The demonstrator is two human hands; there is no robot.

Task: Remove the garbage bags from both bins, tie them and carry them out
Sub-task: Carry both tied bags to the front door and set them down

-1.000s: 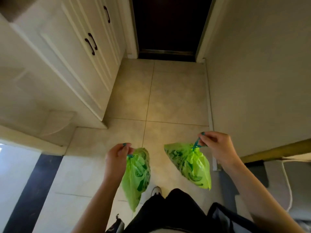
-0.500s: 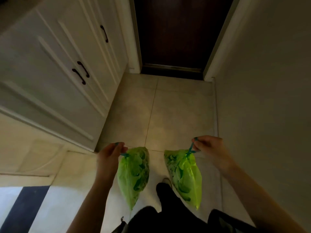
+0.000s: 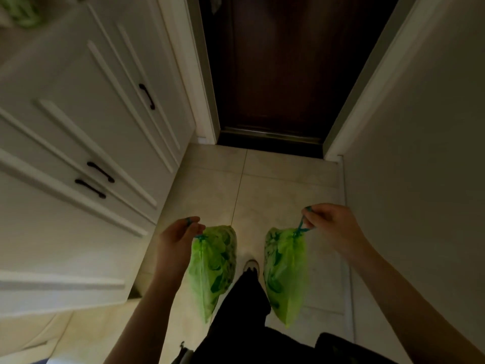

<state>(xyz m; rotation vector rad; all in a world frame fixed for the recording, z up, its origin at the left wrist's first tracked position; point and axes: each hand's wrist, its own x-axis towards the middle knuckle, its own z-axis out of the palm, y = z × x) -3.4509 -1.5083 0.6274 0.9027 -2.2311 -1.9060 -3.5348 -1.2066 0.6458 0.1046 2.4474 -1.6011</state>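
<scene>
Two tied bright green garbage bags hang in front of me above the tiled floor. My left hand (image 3: 176,239) pinches the teal drawstring of the left garbage bag (image 3: 213,266). The right garbage bag (image 3: 286,271) dangles from its teal drawstring, which my right hand (image 3: 332,227) grips. Both bags hang apart, with my dark-trousered leg and white shoe (image 3: 251,266) between them.
A dark wooden door (image 3: 278,64) stands shut straight ahead at the end of a narrow hallway. White cabinets with dark handles (image 3: 99,172) line the left side. A plain wall (image 3: 420,153) runs along the right. Beige floor tiles (image 3: 275,187) lie between.
I have walked forward down the hallway: the door and cabinets are nearer and larger. Both hands still carry their bags, which have swung slightly.
</scene>
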